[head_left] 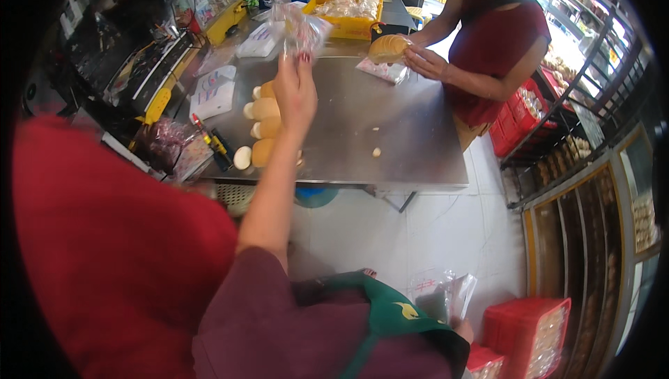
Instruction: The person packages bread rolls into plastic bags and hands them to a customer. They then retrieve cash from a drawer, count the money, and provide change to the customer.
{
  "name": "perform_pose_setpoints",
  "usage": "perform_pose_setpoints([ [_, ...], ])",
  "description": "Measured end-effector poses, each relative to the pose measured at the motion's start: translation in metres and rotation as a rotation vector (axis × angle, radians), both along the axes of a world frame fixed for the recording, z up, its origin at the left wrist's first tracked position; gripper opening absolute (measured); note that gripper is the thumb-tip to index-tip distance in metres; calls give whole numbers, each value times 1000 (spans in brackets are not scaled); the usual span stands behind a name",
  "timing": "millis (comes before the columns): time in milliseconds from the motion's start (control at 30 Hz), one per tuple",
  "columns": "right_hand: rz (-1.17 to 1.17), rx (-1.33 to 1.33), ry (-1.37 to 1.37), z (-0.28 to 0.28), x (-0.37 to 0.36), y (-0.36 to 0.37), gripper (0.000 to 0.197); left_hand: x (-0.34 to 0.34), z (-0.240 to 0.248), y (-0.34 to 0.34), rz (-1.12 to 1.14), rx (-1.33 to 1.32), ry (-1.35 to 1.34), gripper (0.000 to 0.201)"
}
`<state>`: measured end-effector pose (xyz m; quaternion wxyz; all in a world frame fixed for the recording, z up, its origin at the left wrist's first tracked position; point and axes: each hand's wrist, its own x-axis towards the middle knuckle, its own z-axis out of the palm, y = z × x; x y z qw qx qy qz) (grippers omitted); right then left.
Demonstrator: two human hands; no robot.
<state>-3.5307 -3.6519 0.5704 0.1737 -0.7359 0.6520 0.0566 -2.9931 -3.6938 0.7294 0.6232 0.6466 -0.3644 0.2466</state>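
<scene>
My left hand (296, 89) is raised over the steel table (341, 121), its fingers closed on a clear plastic bag (304, 27) with pink print. Below and behind that forearm lies a row of bread rolls (265, 108) with pale ends, partly hidden by my arm. Low on the right, my right hand (461, 329) shows only in part beside my green apron (397, 313). It grips a stack of clear plastic bags (456, 297). Across the table, a co-worker's hands (425, 59) hold a ridged bread loaf (389, 49) above another printed bag (383, 71).
A yellow crate (348, 25) of bagged goods stands at the table's far end. White packs (212, 93) lie along its left side. Another person's red clothing (118, 246) fills the near left. Red crates (526, 334) and a rack (571, 93) stand on the right.
</scene>
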Motion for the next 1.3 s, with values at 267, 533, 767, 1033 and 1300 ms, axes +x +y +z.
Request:
perform_pose_setpoints([
  [267, -117, 142, -154, -3, -4, -129, 34, 116, -77, -135, 344, 281, -112, 34],
  [533, 68, 136, -93, -24, -46, -297, 41, -92, -236, -180, 194, 524, 135, 31],
  [767, 214, 30, -224, -9, -90, -460, 39, -275, -222, -299, -358, 774, -24, 24],
  [1033, 329, 90, -196, -35, -95, -626, 45, -320, -211, -460, -752, 976, 130, 24],
  [1300, 394, -44, -120, -6, -28, -835, 36, -303, -200, -656, -798, 810, 393, 22],
])
